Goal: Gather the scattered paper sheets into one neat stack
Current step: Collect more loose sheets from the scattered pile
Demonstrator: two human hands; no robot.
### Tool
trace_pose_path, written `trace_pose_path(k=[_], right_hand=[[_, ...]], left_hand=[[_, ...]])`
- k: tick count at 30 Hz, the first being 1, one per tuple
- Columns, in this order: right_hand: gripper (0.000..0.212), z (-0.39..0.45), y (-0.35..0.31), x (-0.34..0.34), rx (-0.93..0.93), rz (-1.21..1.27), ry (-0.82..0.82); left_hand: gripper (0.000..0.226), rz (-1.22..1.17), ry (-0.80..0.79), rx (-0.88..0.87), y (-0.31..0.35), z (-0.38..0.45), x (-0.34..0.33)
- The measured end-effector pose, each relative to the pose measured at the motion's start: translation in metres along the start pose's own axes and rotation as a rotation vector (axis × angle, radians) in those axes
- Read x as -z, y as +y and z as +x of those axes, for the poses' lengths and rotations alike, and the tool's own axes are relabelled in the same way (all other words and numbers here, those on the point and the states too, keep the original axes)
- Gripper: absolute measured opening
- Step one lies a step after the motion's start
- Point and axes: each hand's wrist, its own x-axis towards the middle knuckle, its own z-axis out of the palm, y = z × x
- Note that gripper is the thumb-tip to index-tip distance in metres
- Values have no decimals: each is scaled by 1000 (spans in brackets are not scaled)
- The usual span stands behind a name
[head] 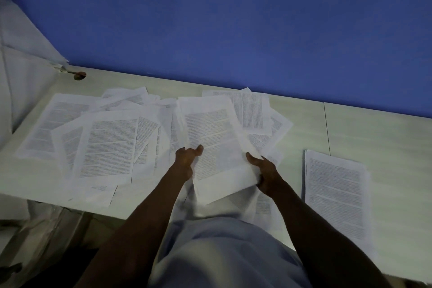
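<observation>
Both hands, left hand and right hand, clasp a white printed paper bundle lengthwise; the neat white paper stack lies rightward, nearer the right hand.

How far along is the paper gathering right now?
Done: a squared stack lies at the table's right. In hand: left hand and right hand grip a bundle. Left: loose sheets overlap across the left side, more behind the bundle.
</observation>
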Motion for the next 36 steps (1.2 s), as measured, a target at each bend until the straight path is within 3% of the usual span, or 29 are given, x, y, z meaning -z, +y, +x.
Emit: trace_pose_path(k=[3,5,8,10,13,14,18,22,25,28,30,32,34,36], right_hand=[[42,-3,12,3,-50,92,-95],[51,-3,17,1,-20,30,-146],[47,0,17,4,55,-118,-134],[46,-1,13,14,57,-192,-118],[65,-12,3,35,51,-250,-197],[60,-17,-2,39,24,-230,-210],[38,-29,-17,34,-49,-177,-364],[36,-27,-19,9,12,-254,-335],[55,-24,-15,17,77,-173,-248],[39,-21,-7,23,96,34,-147],[46,-21,-4,13,66,70,-172],[54,-22,-2,0,-10,48,-220],[61,-28,-5,-3,-88,-25,-296],[78,-34,-16,17,-137,-28,-304]], left_hand=[[57,-120,16,66,-8,9,-1],[49,-41,-16,145,-14,-4,-9],[47,110,-107,213,-6,-20,-12],[50,122,-116,203,22,-19,5],[42,95,-124,224,85,-10,46],[43,123,-124,232,104,-9,58],[36,463,-326,273,136,-16,50],[35,732,-425,302,111,-21,12],[38,555,-396,292,100,-19,16],[42,171,-365,277,83,-21,20],[44,16,-371,187,57,-25,2],[43,-40,-321,48,29,-31,-21],[44,13,-229,-62,14,-32,-34],[50,112,-239,-104,18,-28,-30]])
